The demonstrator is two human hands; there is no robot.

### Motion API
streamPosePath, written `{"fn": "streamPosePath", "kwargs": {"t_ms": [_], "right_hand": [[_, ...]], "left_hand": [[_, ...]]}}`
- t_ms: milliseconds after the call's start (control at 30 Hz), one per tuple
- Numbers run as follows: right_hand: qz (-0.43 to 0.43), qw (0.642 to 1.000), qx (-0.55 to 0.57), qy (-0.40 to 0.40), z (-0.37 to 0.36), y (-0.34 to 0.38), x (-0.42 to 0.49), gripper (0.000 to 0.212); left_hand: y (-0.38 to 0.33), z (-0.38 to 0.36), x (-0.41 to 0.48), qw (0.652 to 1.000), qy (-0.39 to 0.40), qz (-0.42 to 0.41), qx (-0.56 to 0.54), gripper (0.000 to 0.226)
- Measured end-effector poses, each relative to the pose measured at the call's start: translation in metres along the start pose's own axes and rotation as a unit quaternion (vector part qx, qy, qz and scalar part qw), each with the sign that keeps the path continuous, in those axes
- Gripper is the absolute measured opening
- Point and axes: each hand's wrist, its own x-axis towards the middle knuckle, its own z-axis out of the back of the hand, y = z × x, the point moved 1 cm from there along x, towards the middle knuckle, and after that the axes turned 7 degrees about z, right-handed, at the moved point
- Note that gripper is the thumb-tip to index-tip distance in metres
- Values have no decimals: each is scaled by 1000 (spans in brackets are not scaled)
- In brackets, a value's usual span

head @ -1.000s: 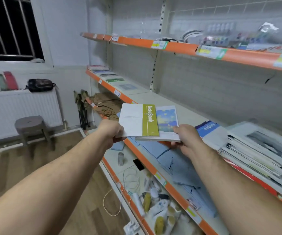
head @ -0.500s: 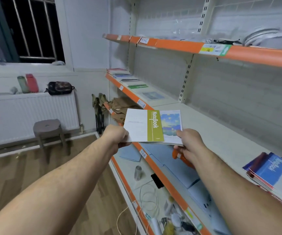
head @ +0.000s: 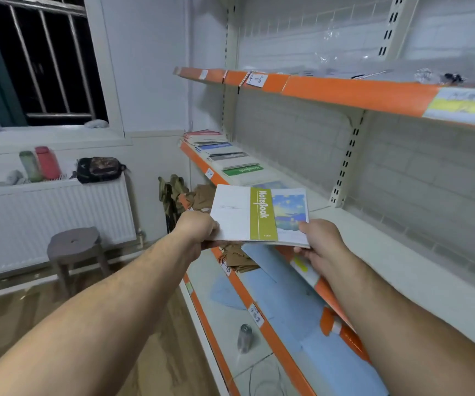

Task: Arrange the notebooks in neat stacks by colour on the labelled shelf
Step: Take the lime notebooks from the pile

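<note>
Above the orange-edged shelf [head: 373,252], left hand [head: 196,230] and right hand [head: 320,241] grip stacked notebooks [head: 260,214].

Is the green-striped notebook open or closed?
Closed: the green-striped notebook shows its cover, gripped by the left hand, atop the blue-picture notebook in the right hand.

Both bare forearms reach forward from the lower corners and converge toward the middle. The left hand [head: 199,231] is a closed fist, knuckles up, pinching the left edge of the notebooks [head: 247,215]. The right hand [head: 320,244] grips their near right corner, thumb on top, fingers curled underneath, wrist straight. Both hands sit roughly level
</note>
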Motion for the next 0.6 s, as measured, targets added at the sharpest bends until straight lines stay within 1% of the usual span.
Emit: {"fn": "streamPosePath", "kwargs": {"t_ms": [67,133,233,300,400,600], "right_hand": [[-8,1000,12,-8,-10,1,25,12],[-13,1000,9,-28,-18,-1,51,10],[-12,998,1,-57,-33,-6,86,15],[-12,997,-3,-78,-44,-10,112,14],[-14,991,-9,-131,-64,-18,157,12],[-45,970,-3,-237,-105,-26,221,14]], "left_hand": [[-11,-5,30,1000,3,2,12,10],[-20,-10,65,1000,0,-2,19,12],[-30,-21,121,999,19,-16,25,15],[-40,-29,160,998,43,-21,36,14],[-60,-41,224,995,77,-30,53,13],[-111,-60,333,979,162,-26,117,24]]}}
